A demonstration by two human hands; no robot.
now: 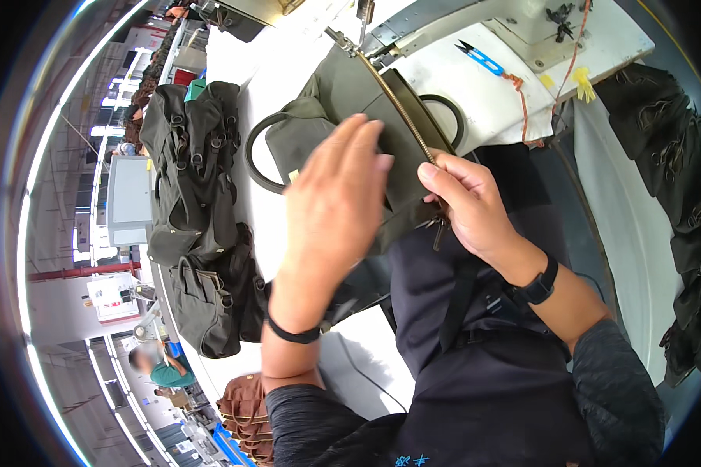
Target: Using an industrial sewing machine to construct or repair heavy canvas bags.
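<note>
Straightening the long, brass-coloured metal zip (401,109) seems in hand on the dark-green, 2-handled fabric bag (350,84) at the white tabletop's (487,113) edge. The right hand's (475,204) fingers pinch the zip; the left hand's (331,208) extend, apparently empty. Next calls for steady tension.

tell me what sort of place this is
Probably a bag-sewing workshop: blue-handled snips lie by what looks like a sewing machine, and dark green bags are piled on the left.
</note>
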